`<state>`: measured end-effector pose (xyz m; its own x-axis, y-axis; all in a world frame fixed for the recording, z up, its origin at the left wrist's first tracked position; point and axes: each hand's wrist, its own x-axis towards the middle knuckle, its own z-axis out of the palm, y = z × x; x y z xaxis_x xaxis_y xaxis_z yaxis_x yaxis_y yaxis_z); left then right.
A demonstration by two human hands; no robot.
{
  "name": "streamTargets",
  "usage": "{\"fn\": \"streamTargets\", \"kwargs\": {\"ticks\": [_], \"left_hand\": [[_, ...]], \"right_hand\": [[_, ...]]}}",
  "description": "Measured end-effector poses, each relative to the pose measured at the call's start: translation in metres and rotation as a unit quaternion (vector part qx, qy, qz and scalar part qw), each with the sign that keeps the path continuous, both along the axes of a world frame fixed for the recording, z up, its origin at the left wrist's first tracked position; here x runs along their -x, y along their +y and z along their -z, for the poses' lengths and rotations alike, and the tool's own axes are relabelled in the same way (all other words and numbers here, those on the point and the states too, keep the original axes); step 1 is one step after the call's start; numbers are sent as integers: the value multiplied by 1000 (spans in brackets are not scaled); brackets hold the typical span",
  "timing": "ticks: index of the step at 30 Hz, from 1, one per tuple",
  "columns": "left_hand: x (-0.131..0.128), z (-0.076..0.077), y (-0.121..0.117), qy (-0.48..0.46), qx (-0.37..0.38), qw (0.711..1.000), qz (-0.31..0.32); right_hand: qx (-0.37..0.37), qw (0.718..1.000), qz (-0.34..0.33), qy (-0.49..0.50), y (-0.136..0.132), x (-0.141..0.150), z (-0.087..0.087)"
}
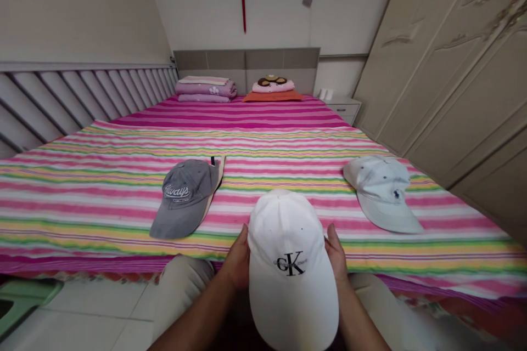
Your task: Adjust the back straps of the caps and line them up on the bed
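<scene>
Between my two hands is a white baseball cap (288, 230) with a black "CK" on its front and its brim towards me. My left hand (239, 258) grips the cap's left side, its thumb up along the edge and the other fingers hidden behind the cap. On the opposite side my right hand (336, 255) holds it the same way. A grey cap (185, 192) with white lettering lies on the bed to the left. To the right rests a pale cap (381, 192) with a small dark emblem.
The bed (272, 142) has a striped cover. Folded bedding (206, 90) and a pink pillow (274, 86) sit by the headboard (284, 60). A wardrobe (465, 66) stands right, a metal rail (82, 82) left, and a green stool (24, 299) at lower left.
</scene>
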<state>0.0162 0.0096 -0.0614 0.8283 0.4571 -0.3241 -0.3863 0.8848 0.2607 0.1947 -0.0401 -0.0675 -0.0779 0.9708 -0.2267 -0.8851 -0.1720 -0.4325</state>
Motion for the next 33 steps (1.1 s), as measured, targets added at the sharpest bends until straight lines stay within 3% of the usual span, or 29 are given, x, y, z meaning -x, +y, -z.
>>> {"fn": "streamTargets", "kwargs": {"ticks": [10, 17, 23, 27, 33], "left_hand": [[-4, -7, 0, -13, -41, 999, 26], [-5, 10, 18, -30, -22, 999, 13], [-16, 19, 33, -41, -18, 999, 17], [-33, 10, 38, -42, -46, 998, 13], [-58, -6, 37, -18, -116, 990, -77]], "right_hand": [[13, 1000, -18, 2, -7, -3, 0], [-5, 999, -31, -16, -49, -6, 14], [-22, 995, -42, -90, -78, 4, 22], [-18, 993, 16, -116, -74, -4, 14], [-33, 988, 67, -136, -50, -44, 8]]}}
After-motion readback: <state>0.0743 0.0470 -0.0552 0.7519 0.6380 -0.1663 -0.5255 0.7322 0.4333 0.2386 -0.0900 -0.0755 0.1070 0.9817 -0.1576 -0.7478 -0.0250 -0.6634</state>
